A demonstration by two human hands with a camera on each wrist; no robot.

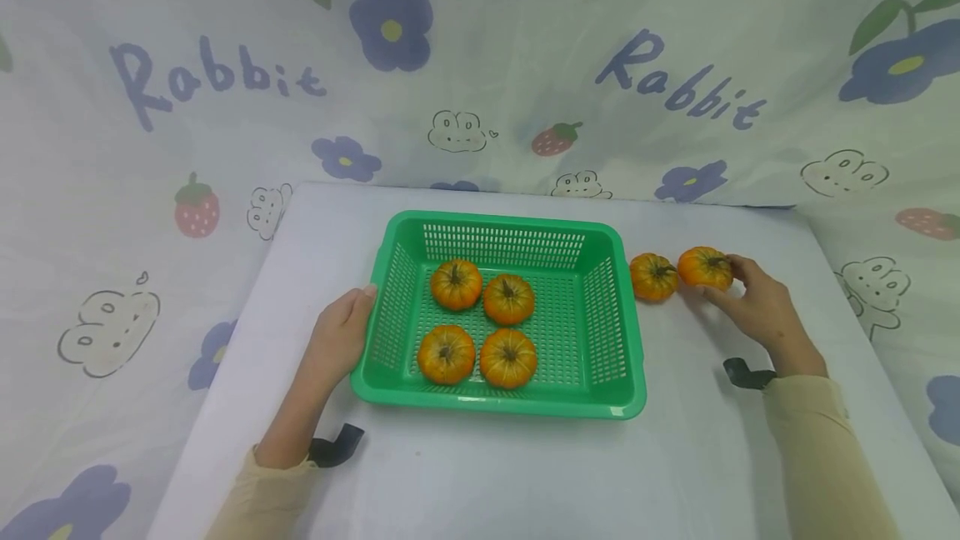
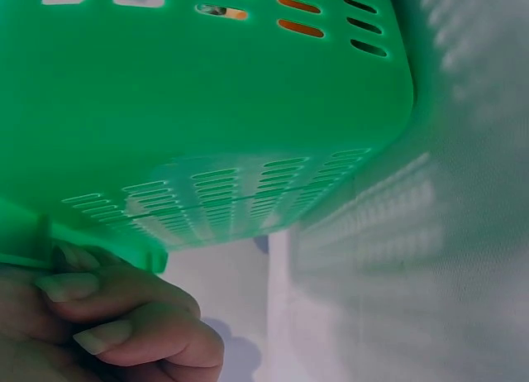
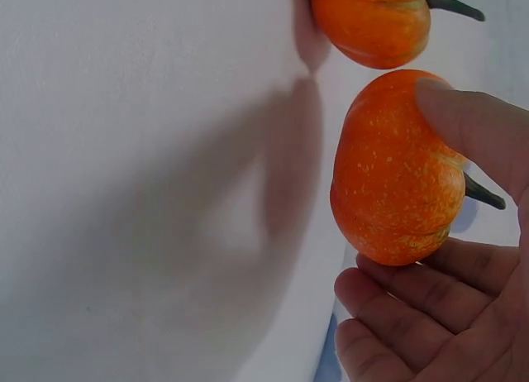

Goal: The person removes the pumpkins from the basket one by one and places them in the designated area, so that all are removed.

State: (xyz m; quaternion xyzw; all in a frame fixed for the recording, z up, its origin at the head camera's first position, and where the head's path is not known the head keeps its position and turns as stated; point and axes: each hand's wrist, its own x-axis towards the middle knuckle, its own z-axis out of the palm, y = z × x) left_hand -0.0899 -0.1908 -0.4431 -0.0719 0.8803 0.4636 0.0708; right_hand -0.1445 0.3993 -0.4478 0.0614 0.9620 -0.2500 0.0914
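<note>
A green plastic basket [image 1: 495, 405] with slotted walls stands on the table, with several small orange pumpkins [image 1: 508, 358] inside. My left hand [image 1: 342, 335] grips its left rim, the thumb on top; in the left wrist view the curled fingers [image 2: 157, 332] show beneath the rim. To the right of the basket, my right hand [image 1: 761, 307] holds a small pumpkin [image 3: 397, 167] between thumb and fingers, its green stem pointing toward the palm. Another pumpkin [image 1: 653, 277] sits between the held one and the basket's right wall.
A white cloth covers the table [image 1: 480, 473]. Behind and beside it hangs a pale curtain [image 1: 480, 73] printed with rabbits, flowers and strawberries. A black strap end [image 1: 337, 446] juts out at the left wrist, and a similar black piece [image 1: 748, 374] at the right wrist.
</note>
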